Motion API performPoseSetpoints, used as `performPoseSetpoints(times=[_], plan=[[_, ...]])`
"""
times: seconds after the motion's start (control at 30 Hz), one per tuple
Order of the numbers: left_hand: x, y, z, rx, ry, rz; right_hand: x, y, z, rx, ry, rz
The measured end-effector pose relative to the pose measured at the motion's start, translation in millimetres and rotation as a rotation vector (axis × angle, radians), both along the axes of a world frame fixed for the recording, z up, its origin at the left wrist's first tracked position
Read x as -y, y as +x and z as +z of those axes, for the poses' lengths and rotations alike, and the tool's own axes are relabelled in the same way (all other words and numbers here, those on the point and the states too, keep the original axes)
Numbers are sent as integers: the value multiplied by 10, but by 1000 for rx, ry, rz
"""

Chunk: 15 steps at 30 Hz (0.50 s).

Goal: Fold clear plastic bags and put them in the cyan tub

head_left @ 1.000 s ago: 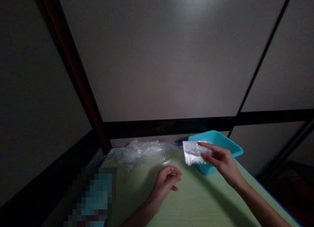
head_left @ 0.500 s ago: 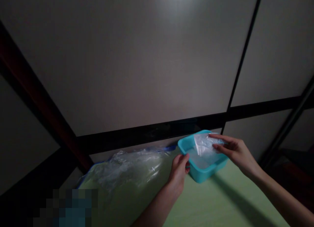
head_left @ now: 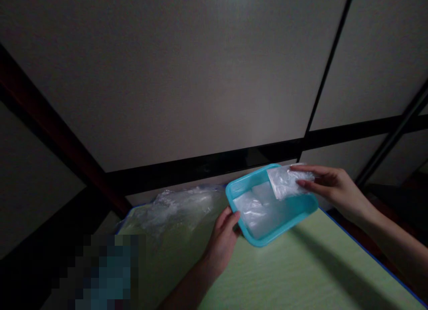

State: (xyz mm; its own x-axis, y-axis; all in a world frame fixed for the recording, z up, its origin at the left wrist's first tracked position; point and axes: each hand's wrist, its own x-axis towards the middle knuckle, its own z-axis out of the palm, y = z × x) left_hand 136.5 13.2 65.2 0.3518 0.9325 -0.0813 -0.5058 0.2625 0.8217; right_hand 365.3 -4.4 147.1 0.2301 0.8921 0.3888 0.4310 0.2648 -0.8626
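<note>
Right fingers (head_left: 312,169) pinch the packet (head_left: 285,183) over the tub (head_left: 302,206) while left fingers (head_left: 234,217) grip its rim (head_left: 284,231), so a light pinch and steady tub should work best.

No legible txt, nos., labels or signs anywhere

Bare left grip (head_left: 223,238), bare right grip (head_left: 339,192), slender fingers (head_left: 310,168), slim uncovered forearms (head_left: 389,229)
</note>
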Motion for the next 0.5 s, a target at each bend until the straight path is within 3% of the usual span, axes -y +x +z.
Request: performPoseSetpoints(times=[0.1,0.27,0.5], plan=[[183,-179,20,-10,30,-2,99,-74,62,-27,-92,166],[408,-362,22,-19,7,-7,168,-183,102,12,-171,268],[563,-438,68,-41,10,-12,147,-418,-128,72,-247,362]])
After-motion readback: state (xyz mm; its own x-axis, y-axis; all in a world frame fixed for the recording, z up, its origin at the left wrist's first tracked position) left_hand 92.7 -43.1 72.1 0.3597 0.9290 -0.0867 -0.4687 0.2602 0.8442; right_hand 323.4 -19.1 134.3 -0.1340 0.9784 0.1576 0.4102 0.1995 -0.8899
